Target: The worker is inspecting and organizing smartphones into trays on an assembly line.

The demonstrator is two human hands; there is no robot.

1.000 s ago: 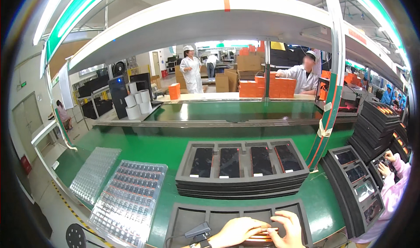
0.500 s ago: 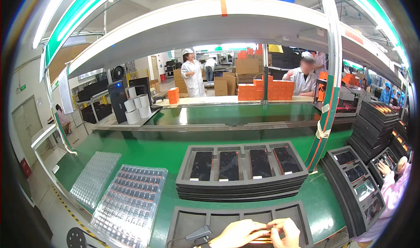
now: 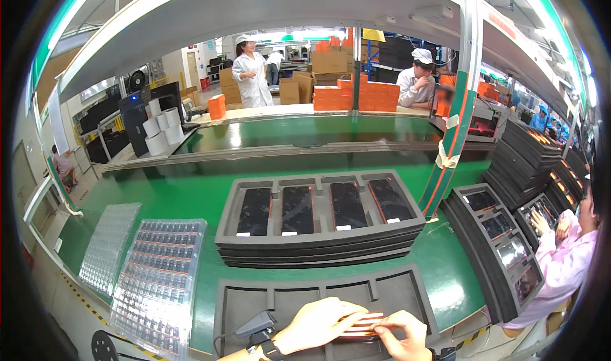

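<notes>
My left hand (image 3: 321, 325) and my right hand (image 3: 405, 335) meet over a black foam tray (image 3: 245, 295) at the near edge. Between them they grip a flat piece with shiny orange stripes (image 3: 364, 325); its exact kind is not clear. The left fingers close on its left side, while the right thumb and fingers pinch its right end. A dark band with a grey box (image 3: 256, 324) sits at my left wrist. Just beyond, a stack of black foam trays (image 3: 318, 241) carries several dark-screened phones (image 3: 298, 211) with orange edges and small white labels.
Left on the green bench (image 3: 191, 195) lie a clear blister tray of small dark parts (image 3: 159, 265) and another clear tray (image 3: 109, 246). A green post (image 3: 449, 151) rises right of the stack. Farther right, a co-worker in pink (image 3: 563, 253) handles trays beside tall foam stacks (image 3: 490, 246).
The view has shifted, so the bench sits higher and further left. The striped piece shows more fully between my hands. My right hand is slightly lower relative to the left.
</notes>
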